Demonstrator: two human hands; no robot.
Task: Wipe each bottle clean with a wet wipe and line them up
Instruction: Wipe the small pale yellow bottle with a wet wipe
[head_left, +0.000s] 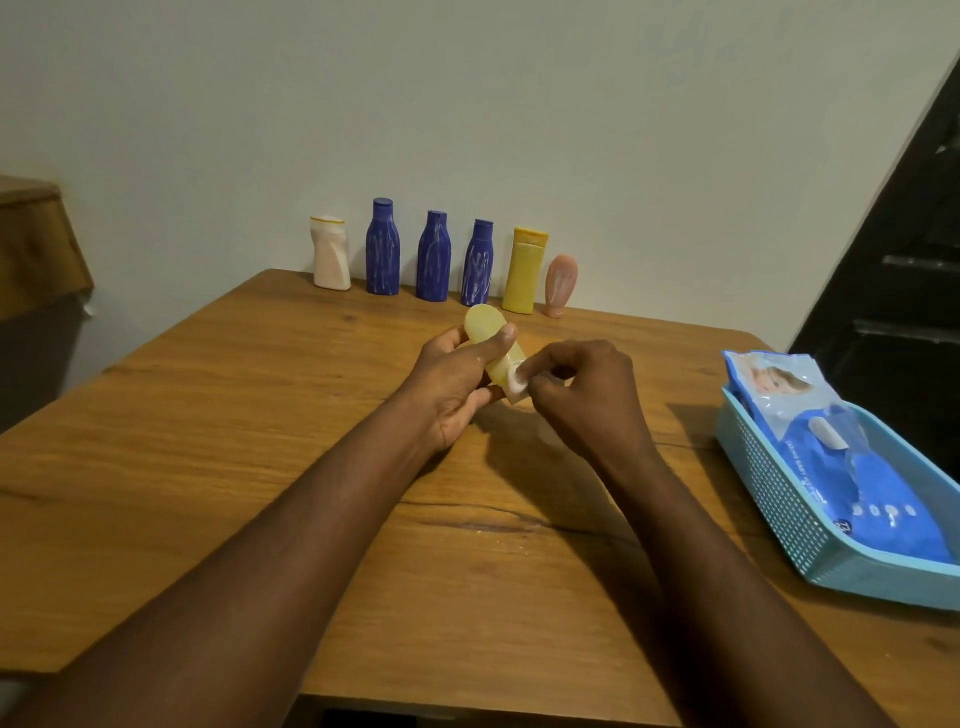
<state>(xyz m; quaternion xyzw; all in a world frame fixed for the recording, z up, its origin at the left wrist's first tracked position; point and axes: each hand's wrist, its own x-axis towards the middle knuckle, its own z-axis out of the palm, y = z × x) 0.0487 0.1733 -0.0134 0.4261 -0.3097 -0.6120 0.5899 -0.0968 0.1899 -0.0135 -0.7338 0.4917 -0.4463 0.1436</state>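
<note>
My left hand (457, 384) grips a small pale yellow bottle (485, 327), tilted with its base up and away from me, above the middle of the table. My right hand (582, 395) pinches a white wet wipe (519, 382) against the bottle's lower cap end. Along the far table edge by the wall stands a row of bottles: a white one (331, 253), three dark blue ones (383, 248) (434, 256) (478, 263), a yellow one (525, 271) and a small pink one (560, 285) resting on its cap.
A light blue plastic basket (779, 499) at the table's right edge holds a blue pack of baby wipes (841, 467). The wooden table (260, 441) ends close to me. A dark staircase stands at the right, a wooden cabinet at the far left.
</note>
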